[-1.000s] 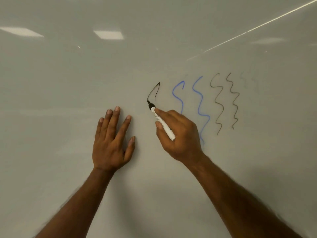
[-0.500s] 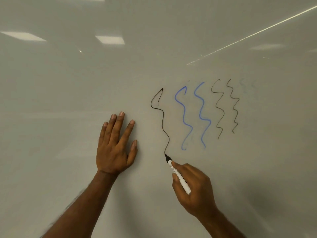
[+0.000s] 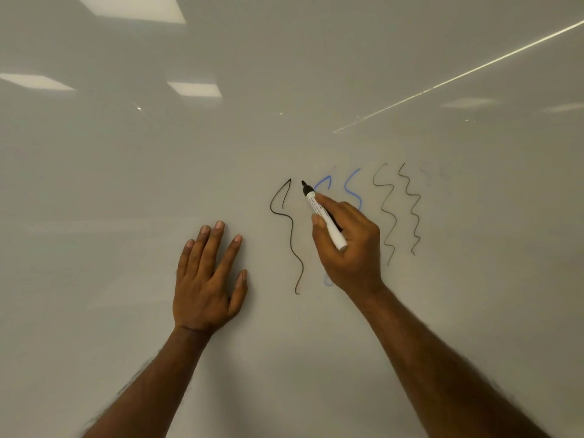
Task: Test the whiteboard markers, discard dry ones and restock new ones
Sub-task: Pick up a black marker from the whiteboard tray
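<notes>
I see a dim, evenly grey, glossy whiteboard (image 3: 94, 191). Above the left hand (image 3: 207, 279), rectangular ceiling-panel reflections (image 3: 194, 89) glare softly. Up and to the right of it runs a thin bright streak (image 3: 458, 78). A faint shadow (image 3: 252, 298) hugs that hand's right edge. Right of it, the marker (image 3: 330, 229) is sharp; below it, forearm edges (image 3: 158, 374) smear.

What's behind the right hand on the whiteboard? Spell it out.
Two blue squiggles run behind the right hand: their tops show above the fingers, and one tail pokes out below near the wrist. Their middles are covered by the hand and its marker.
</notes>
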